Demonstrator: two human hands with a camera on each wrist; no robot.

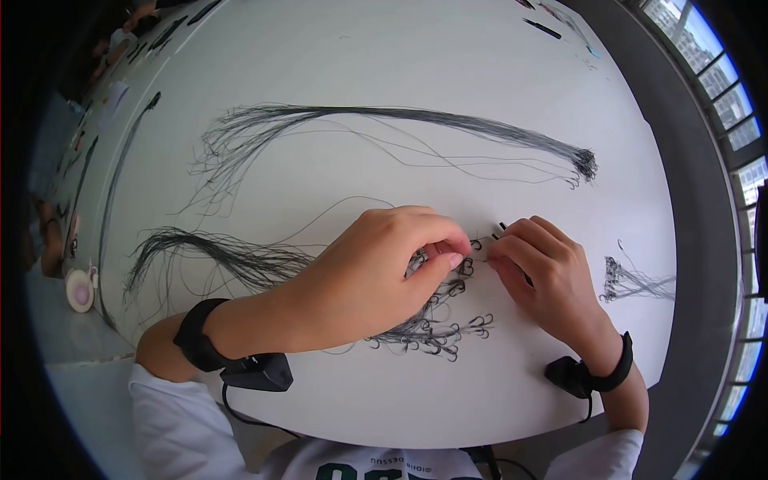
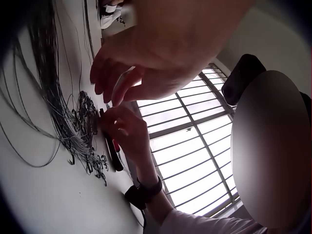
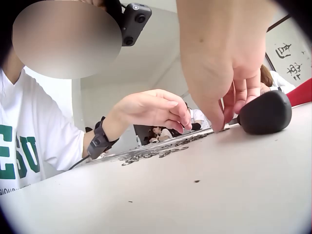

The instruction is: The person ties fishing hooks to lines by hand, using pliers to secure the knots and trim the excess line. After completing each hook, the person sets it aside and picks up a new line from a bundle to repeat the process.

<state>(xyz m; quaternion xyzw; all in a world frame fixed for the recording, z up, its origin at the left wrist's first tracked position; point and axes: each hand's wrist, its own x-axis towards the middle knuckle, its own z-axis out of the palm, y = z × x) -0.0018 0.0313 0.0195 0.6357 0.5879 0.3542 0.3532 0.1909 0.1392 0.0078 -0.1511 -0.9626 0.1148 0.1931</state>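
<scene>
Dark fish hooks tied on fine black line lie in a tangled bunch under and beside my left hand. Its thumb and index fingertip come together right at one hook; in the right wrist view this left hand hovers above the table. My right hand faces it, thumb and index fingertip pinched low at the hooks on a fine strand of line. A tool with black and red handles lies by the right hand, mostly hidden in the head view; its thick black grip shows in the right wrist view.
A long bundle of hooked lines stretches across the table beyond my hands. More hooks lie at the right edge, and a black pen-like tool at the far right. A white roll sits at left; other people are at the far left.
</scene>
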